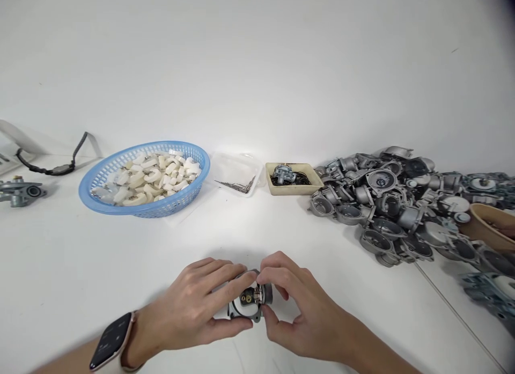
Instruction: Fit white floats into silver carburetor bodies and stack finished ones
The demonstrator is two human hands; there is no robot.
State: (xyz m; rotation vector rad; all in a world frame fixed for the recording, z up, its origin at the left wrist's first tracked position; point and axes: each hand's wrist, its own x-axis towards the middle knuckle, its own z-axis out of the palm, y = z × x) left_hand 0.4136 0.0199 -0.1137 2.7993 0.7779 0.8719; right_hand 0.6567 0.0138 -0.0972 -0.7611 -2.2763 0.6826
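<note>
A grey metal carburetor [265, 295] sits low in front of me, its open side facing up. Inside it I see a white float [250, 310], two brass jets and a small metal hinge. My left hand [201, 299] is closed around the left side of the carburetor, thumb at the near rim and fingers across the top. At its right side, the thumb and index finger of my right hand [295, 304] grip the carburetor at both ends of the hinge. Whether a small pin is between those fingertips I cannot make out.
Behind stand a blue basket [84, 194] of white floats, a clear tray [245, 162] of thin metal pins, and a cream tray [292, 190] with black rings and a carburetor. Grey carburetor parts [382, 202] pile up at right. A black-strapped watch [62, 169] lies at left.
</note>
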